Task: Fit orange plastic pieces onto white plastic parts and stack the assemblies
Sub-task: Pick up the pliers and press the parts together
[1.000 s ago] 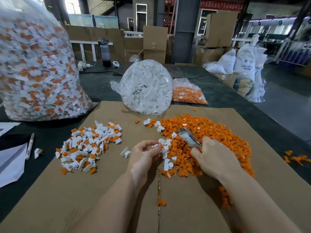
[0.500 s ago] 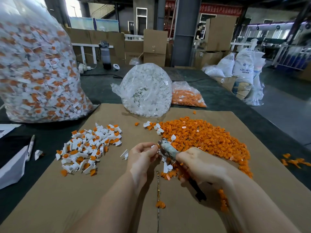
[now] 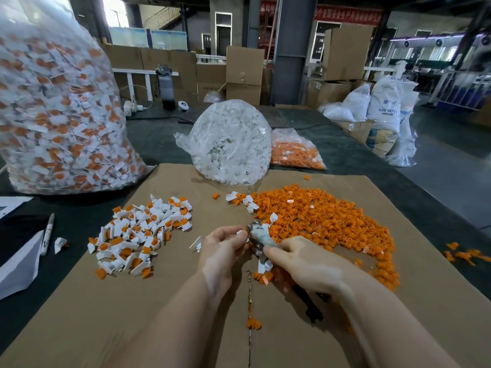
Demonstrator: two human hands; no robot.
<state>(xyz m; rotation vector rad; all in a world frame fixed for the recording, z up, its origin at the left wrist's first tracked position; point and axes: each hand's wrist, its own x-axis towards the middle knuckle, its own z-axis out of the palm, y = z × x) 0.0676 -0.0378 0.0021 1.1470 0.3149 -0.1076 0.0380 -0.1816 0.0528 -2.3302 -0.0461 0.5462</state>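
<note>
While both hands meet over the near edge of the orange heap, the head view shows this:

Left hand (image 3: pixel 221 247): fingers curled, pinching a small white plastic part (image 3: pixel 240 232) at the fingertips.
Right hand (image 3: pixel 305 264): wrapped round a pair of pliers (image 3: pixel 259 236); the taped head of the tool touches the white part, and a dark handle sticks out beneath the palm.
Orange pieces (image 3: pixel 318 224): a broad loose heap on the cardboard sheet (image 3: pixel 159 314), right of centre, with a few white parts mixed in at its left edge.
Finished assemblies (image 3: pixel 138 235): a scattered pile of white-and-orange units on the cardboard, well to the left of the hands.
Bag of white parts (image 3: pixel 228 142): clear bag standing at the far edge of the cardboard.
Bag of orange pieces (image 3: pixel 295 152): just beside it, to the right.
Large bag of assemblies (image 3: pixel 58 110): far left on the dark table.
Marker pen (image 3: pixel 47 233): lying left of the cardboard.
</note>
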